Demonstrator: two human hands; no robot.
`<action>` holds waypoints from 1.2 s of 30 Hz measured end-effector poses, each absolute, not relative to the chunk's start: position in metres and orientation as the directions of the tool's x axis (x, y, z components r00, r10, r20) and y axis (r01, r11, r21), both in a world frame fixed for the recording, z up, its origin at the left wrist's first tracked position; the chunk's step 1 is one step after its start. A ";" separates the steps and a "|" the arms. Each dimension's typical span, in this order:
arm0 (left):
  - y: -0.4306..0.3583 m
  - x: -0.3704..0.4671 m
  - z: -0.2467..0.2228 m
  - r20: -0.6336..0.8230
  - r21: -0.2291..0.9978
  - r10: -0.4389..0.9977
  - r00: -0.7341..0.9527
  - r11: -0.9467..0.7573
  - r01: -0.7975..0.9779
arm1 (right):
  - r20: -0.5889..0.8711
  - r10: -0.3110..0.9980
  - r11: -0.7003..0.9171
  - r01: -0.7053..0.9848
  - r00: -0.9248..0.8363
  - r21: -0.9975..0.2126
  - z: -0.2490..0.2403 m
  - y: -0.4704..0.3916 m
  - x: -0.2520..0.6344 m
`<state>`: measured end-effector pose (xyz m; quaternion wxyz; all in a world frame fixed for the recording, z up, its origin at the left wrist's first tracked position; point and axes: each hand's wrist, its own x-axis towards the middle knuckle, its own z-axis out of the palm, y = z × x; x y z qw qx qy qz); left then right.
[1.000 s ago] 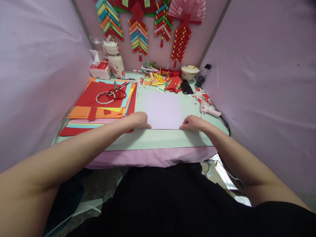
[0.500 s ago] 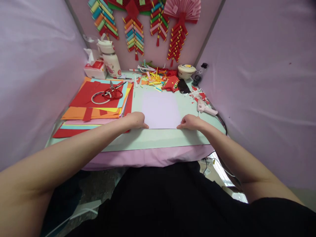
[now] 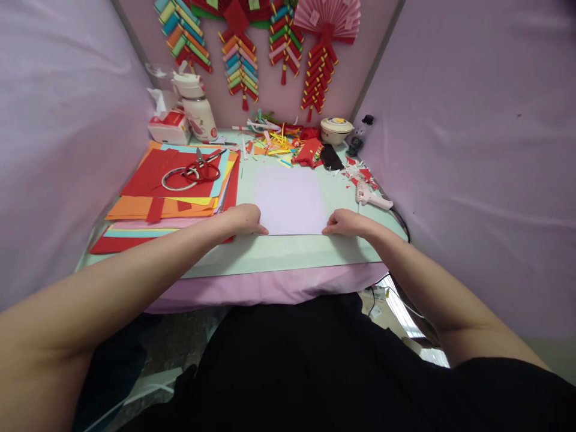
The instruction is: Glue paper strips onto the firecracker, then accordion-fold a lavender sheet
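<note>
A pale lilac sheet of paper (image 3: 291, 198) lies on the light green table top (image 3: 252, 255) in front of me. My left hand (image 3: 249, 219) pinches its near left corner, thumb along the near edge. At the near right corner my right hand (image 3: 342, 222) grips the sheet in the same way, thumb and fingers together. The near edge runs straight between the two hands, and the paper looks flat. Fingertips beneath or behind the sheet are hidden.
Left of the sheet, coloured paper (image 3: 148, 174) is stacked, with red-handled scissors (image 3: 202, 171) and a tape roll (image 3: 166, 180) on top. A glue gun (image 3: 373, 197) lies right. Behind are paper scraps (image 3: 279, 143), a phone (image 3: 332, 157), a lidded bowl (image 3: 336, 130) and a bottle (image 3: 199, 114).
The whole view has shifted slightly, so the table things appear a little farther left. Both hands keep their hold on the sheet's near corners.
</note>
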<state>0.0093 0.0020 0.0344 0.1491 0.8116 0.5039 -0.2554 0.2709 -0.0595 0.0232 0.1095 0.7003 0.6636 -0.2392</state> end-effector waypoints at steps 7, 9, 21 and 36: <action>0.004 0.007 0.032 -0.559 -0.004 0.742 0.370 -0.448 0.894 | -0.483 0.875 -0.102 0.983 0.016 -0.153 0.023 -0.060 0.269; 0.006 0.006 0.029 -0.556 -0.005 0.743 0.372 -0.451 0.893 | -0.486 0.874 -0.105 0.982 0.017 -0.155 0.023 -0.060 0.269; 0.000 0.007 0.031 -0.522 -0.027 0.777 0.351 -0.427 0.904 | -0.482 0.876 -0.111 0.985 0.034 -0.133 0.018 -0.057 0.269; -0.005 0.007 0.030 -0.483 -0.026 0.808 0.336 -0.397 0.918 | -0.460 0.887 -0.118 0.985 0.046 -0.129 0.008 -0.053 0.275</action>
